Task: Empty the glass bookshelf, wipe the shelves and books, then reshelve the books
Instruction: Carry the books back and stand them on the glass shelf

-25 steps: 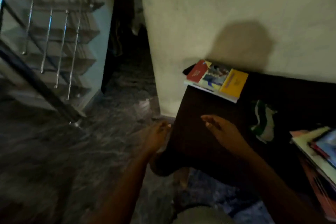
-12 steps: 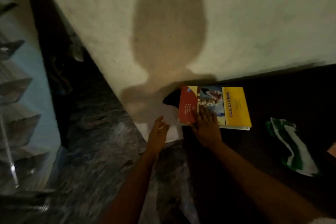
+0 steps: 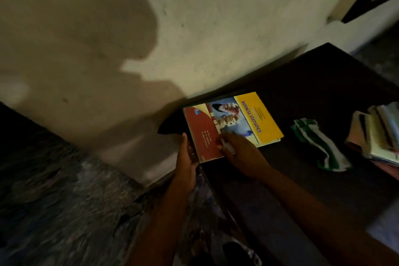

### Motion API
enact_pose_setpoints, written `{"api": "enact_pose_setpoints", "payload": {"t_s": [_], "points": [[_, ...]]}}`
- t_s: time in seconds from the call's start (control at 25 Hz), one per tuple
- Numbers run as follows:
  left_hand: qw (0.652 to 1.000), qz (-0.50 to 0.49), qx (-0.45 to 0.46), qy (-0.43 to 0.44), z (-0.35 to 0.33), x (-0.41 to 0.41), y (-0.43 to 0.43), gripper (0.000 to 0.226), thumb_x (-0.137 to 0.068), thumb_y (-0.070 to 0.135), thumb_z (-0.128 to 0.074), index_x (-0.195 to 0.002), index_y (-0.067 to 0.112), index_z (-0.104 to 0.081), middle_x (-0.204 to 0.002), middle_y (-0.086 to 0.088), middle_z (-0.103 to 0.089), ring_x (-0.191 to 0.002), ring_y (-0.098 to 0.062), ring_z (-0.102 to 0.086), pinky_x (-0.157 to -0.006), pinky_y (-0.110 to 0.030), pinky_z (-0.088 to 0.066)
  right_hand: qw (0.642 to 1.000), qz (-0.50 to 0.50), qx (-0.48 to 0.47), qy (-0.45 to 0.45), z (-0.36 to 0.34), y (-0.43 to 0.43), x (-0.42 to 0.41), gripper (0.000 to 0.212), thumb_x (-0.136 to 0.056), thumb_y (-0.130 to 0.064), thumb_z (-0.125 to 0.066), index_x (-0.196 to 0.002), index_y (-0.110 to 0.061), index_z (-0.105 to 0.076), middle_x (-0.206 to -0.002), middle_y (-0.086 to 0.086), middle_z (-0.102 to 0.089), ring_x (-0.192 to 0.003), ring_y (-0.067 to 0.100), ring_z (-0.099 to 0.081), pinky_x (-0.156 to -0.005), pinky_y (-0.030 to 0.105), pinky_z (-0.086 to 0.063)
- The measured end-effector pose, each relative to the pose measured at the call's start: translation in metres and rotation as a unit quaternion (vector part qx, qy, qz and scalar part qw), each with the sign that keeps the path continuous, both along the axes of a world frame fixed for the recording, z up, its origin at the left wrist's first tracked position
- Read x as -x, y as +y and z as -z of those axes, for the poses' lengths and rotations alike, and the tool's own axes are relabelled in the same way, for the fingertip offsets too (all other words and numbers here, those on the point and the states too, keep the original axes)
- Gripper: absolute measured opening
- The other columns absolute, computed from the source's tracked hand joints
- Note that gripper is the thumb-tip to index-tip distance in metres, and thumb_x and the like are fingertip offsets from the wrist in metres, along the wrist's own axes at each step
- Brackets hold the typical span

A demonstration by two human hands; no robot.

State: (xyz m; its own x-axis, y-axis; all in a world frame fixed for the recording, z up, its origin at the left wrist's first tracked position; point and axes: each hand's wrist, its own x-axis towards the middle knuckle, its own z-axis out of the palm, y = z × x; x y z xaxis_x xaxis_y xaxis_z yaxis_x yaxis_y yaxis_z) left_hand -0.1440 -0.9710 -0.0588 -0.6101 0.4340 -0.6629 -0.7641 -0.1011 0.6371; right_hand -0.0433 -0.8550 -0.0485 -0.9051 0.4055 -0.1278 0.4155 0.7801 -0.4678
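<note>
Now that both hands have reached the Business Statistics book point(image 3: 248, 119), which a second ago they were only heading for, a pickup looks imminent. The book lies flat at the left corner of the dark worktop point(image 3: 323, 75), against the wall point(image 3: 216, 28). Right hand point(image 3: 239, 151): fingers straight, pressed flat on the cover, gripping nothing. Left hand point(image 3: 186, 157) has come up to the book's near-left edge in the last half second; its fingers seem hooked there, but it's too dim to tell if that's a real grip. My read: lifting it for a wipe or for reshelving. It's a thin glossy paperback with red, photo and yellow panels. The green-and-white cloth point(image 3: 319, 144) lies crumpled and soft nearby on the right, with a ragged stack of books point(image 3: 380, 134) beyond it. The wall is matte, scuffed plaster; the floor point(image 3: 54, 190) is mottled stone.
</note>
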Motion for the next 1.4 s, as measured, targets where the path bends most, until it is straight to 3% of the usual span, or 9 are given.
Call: {"api": "enact_pose_setpoints", "payload": {"t_s": [0.24,0.36,0.48,0.6,0.72,0.92,1.04,1.2,1.4], "points": [[0.979,0.132,-0.033,-0.151,0.000,-0.070,-0.012,0.050,-0.092,0.050,-0.043,-0.123,0.012,-0.054,-0.124,-0.015,-0.058,-0.111,-0.029,-0.056,-0.096,-0.038,-0.043,0.996,0.074,0.039,0.020,-0.009,-0.016,0.012,0.043,-0.096,-0.020,-0.046,-0.138,-0.013,-0.040,-0.143,0.008,-0.041,-0.127,0.023,-0.042,-0.095,0.023,-0.029],[0.980,0.184,0.045,-0.056,0.007,-0.072,-0.024,0.039,-0.097,0.024,-0.045,-0.134,0.013,-0.042,-0.133,-0.013,-0.051,-0.109,-0.027,-0.055,-0.096,-0.036,-0.039,0.992,0.108,0.039,0.048,0.002,-0.015,-0.012,0.039,-0.094,-0.017,-0.051,-0.132,-0.013,-0.049,-0.137,0.008,-0.048,-0.124,0.023,-0.046,-0.090,0.019,-0.032],[0.978,0.135,0.118,0.105,0.016,-0.021,-0.024,0.039,-0.099,0.017,-0.042,-0.138,0.009,-0.040,-0.114,-0.007,-0.056,-0.084,-0.015,-0.056,-0.077,-0.028,-0.045,0.988,0.143,0.026,0.055,0.010,-0.016,-0.022,0.039,-0.093,-0.019,-0.052,-0.132,-0.014,-0.049,-0.135,0.009,-0.049,-0.121,0.025,-0.048,-0.090,0.025,-0.035],[0.924,0.205,0.176,0.270,0.023,0.023,-0.009,0.039,-0.100,0.021,-0.042,-0.138,0.014,-0.043,-0.134,-0.009,-0.052,-0.116,-0.022,-0.052,-0.097,-0.033,-0.040,0.992,0.119,0.000,0.046,0.015,-0.024,0.005,0.046,-0.095,-0.027,-0.048,-0.139,-0.017,-0.040,-0.148,0.010,-0.034,-0.134,0.027,-0.032,-0.106,0.034,-0.027],[0.860,0.320,0.185,0.351,0.024,0.032,0.014,0.039,-0.100,0.014,-0.040,-0.138,0.010,-0.044,-0.141,-0.013,-0.046,-0.129,-0.026,-0.043,-0.106,-0.033,-0.033,0.993,0.033,-0.103,-0.051,0.030,-0.033,0.016,0.061,-0.093,-0.051,-0.014,-0.145,-0.024,-0.027,-0.156,0.006,-0.012,-0.144,0.025,-0.008,-0.114,0.044,-0.009],[0.734,0.411,0.280,0.463,0.040,0.022,0.021,0.045,-0.096,0.018,-0.045,-0.140,0.011,-0.042,-0.140,-0.020,-0.045,-0.131,-0.033,-0.039,-0.108,-0.041,-0.031,0.992,0.059,-0.112,0.010,0.033,-0.032,-0.010,0.042,-0.088,-0.043,-0.033,-0.103,-0.018,-0.063,-0.130,0.014,-0.053,-0.120,0.033,-0.049,-0.098,0.047,-0.037],[0.745,0.412,0.288,0.439,0.029,0.020,0.036,0.043,-0.097,0.025,-0.045,-0.136,0.006,-0.046,-0.138,-0.021,-0.047,-0.128,-0.035,-0.041,-0.106,-0.039,-0.032,0.987,0.146,-0.036,0.054,0.030,-0.026,-0.032,0.024,-0.084,-0.030,-0.061,-0.104,-0.015,-0.063,-0.127,0.009,-0.050,-0.117,0.027,-0.047,-0.097,0.039,-0.040],[0.821,0.396,0.276,0.304,0.001,0.016,0.061,0.051,-0.097,0.041,-0.044,-0.126,-0.001,-0.052,-0.127,-0.019,-0.053,-0.110,-0.031,-0.052,-0.087,-0.032,-0.039,0.955,0.289,-0.033,-0.063,0.027,-0.022,-0.035,0.079,-0.086,-0.054,-0.052,-0.146,-0.016,-0.020,-0.155,0.012,-0.012,-0.142,0.030,-0.010,-0.114,0.043,-0.014],[0.759,0.472,0.253,0.372,0.000,-0.004,0.059,0.041,-0.097,0.027,-0.048,-0.131,0.004,-0.048,-0.132,-0.016,-0.052,-0.114,-0.029,-0.052,-0.092,-0.031,-0.039,0.942,0.304,0.010,-0.143,0.018,-0.013,-0.021,0.096,-0.084,-0.040,-0.060,-0.147,-0.011,0.006,-0.151,0.028,-0.007,-0.139,0.043,-0.010,-0.113,0.051,-0.018]]}}
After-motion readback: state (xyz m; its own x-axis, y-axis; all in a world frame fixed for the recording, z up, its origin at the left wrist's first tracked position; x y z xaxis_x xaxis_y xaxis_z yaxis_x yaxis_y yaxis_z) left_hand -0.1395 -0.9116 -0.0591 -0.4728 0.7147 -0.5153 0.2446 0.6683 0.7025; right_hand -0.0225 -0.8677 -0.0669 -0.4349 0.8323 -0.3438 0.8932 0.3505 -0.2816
